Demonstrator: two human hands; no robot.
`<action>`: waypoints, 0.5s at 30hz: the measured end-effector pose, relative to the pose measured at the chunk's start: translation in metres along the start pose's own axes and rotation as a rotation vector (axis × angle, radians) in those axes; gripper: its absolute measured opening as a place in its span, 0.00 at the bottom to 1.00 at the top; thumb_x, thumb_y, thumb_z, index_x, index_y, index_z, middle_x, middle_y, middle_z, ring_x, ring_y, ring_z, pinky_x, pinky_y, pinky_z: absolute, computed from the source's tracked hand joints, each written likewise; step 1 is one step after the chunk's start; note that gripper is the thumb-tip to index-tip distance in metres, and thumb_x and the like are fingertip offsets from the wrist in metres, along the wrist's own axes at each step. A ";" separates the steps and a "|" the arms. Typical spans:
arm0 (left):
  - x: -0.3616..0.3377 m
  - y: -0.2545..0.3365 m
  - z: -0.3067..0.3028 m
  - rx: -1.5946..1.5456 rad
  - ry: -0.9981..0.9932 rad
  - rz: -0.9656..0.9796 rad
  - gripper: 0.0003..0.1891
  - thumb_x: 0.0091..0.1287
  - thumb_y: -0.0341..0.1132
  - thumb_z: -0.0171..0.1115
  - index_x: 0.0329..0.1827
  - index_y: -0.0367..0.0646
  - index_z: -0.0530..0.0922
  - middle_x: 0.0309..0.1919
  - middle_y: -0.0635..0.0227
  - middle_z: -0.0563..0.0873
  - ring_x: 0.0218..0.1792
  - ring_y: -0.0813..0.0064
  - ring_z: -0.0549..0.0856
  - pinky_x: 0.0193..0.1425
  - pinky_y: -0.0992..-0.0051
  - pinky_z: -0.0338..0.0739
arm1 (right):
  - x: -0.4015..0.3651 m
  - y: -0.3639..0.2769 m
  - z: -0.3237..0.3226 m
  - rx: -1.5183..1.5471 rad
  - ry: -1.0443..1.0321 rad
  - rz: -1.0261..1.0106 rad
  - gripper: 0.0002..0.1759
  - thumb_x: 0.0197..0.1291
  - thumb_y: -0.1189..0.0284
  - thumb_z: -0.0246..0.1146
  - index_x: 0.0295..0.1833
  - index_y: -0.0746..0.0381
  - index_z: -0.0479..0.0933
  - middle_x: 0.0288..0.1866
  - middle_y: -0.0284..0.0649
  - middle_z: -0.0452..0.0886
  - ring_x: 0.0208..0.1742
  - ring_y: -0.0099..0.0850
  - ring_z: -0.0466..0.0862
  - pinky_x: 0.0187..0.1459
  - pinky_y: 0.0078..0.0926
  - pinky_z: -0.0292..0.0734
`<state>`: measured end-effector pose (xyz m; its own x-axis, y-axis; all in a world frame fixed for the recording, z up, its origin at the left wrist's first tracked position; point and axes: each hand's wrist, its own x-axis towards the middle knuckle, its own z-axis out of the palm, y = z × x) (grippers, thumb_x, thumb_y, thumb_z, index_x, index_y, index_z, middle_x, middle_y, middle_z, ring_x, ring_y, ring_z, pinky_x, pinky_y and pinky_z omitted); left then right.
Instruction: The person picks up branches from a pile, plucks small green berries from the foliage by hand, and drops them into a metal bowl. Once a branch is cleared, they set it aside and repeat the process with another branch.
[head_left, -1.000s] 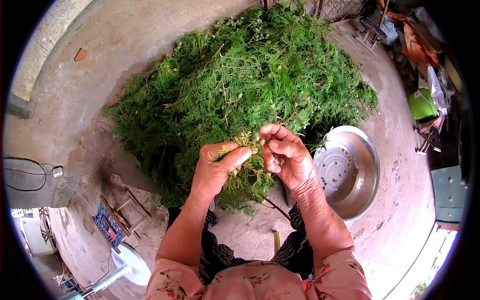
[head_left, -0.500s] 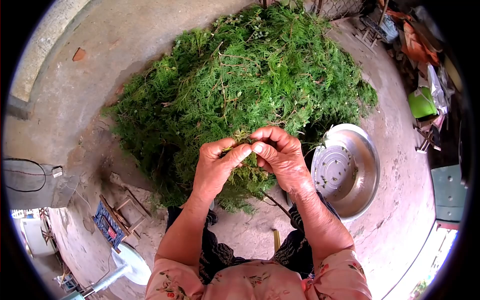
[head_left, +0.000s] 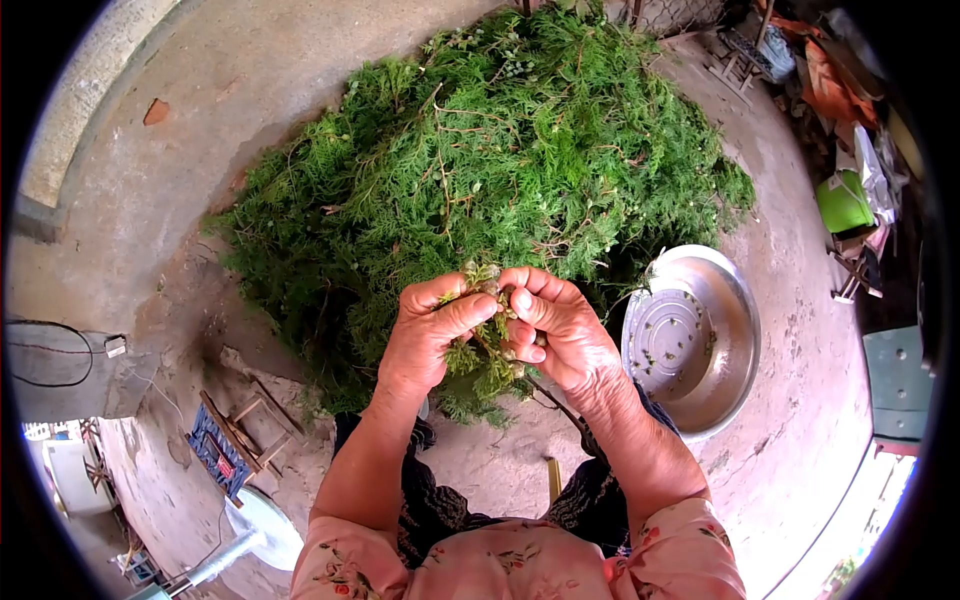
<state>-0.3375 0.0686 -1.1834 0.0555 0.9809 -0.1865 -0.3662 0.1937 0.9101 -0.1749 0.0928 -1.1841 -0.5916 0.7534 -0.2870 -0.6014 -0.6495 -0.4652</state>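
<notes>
A green conifer sprig with small pale cones at its top is held between my two hands, in front of a big pile of cut conifer branches. My left hand is closed on the sprig, thumb and index finger pinching near its cones. On the other side my right hand grips the sprig too, its fingers curled and thumb pressed near the index finger. Whether a loose cone is inside the right fingers is hidden. A dark twig runs down from below the right hand.
Right of my hands stands a metal basin with several small green bits on its bottom. A small stool and a white round-based stand are at lower left. A bright green container sits among clutter at far right.
My hands have turned the sprig, so its pale cones now show above the left thumb. The right fingers have curled lower around it, with more fingertips showing.
</notes>
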 end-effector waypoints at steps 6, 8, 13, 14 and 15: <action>-0.003 0.000 -0.003 0.046 -0.073 0.029 0.07 0.55 0.36 0.67 0.31 0.42 0.82 0.25 0.75 0.83 0.24 0.87 0.75 0.26 0.84 0.65 | -0.002 -0.009 0.002 0.048 -0.120 -0.013 0.10 0.59 0.71 0.61 0.44 0.64 0.74 0.30 0.35 0.75 0.21 0.19 0.69 0.17 0.15 0.61; -0.002 0.002 -0.002 0.067 -0.071 0.026 0.08 0.55 0.37 0.67 0.31 0.42 0.82 0.25 0.74 0.83 0.24 0.87 0.75 0.26 0.84 0.65 | 0.002 -0.006 -0.003 0.061 -0.094 -0.134 0.10 0.59 0.71 0.60 0.44 0.64 0.74 0.34 0.38 0.77 0.23 0.22 0.72 0.19 0.15 0.64; -0.003 0.007 0.006 0.107 -0.079 0.036 0.09 0.56 0.36 0.66 0.33 0.39 0.82 0.22 0.77 0.80 0.22 0.89 0.71 0.24 0.84 0.63 | 0.001 -0.013 0.001 -0.016 -0.020 -0.111 0.12 0.59 0.70 0.60 0.46 0.64 0.74 0.35 0.37 0.78 0.26 0.22 0.75 0.21 0.15 0.66; -0.003 0.008 0.008 0.107 -0.079 0.036 0.09 0.56 0.36 0.66 0.33 0.39 0.82 0.22 0.77 0.80 0.22 0.89 0.71 0.24 0.84 0.63 | 0.001 -0.013 -0.001 -0.056 -0.020 -0.091 0.12 0.59 0.69 0.60 0.47 0.64 0.74 0.35 0.36 0.78 0.26 0.21 0.75 0.21 0.15 0.66; -0.003 0.008 0.010 0.145 -0.079 0.057 0.08 0.57 0.34 0.66 0.33 0.39 0.82 0.21 0.78 0.79 0.22 0.89 0.70 0.25 0.83 0.63 | 0.001 -0.013 -0.001 -0.097 -0.019 -0.070 0.13 0.59 0.69 0.60 0.47 0.63 0.74 0.36 0.35 0.78 0.26 0.20 0.74 0.22 0.14 0.66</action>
<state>-0.3311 0.0672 -1.1719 0.1130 0.9876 -0.1086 -0.2336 0.1327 0.9632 -0.1673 0.1022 -1.1797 -0.5605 0.7940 -0.2354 -0.5877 -0.5816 -0.5624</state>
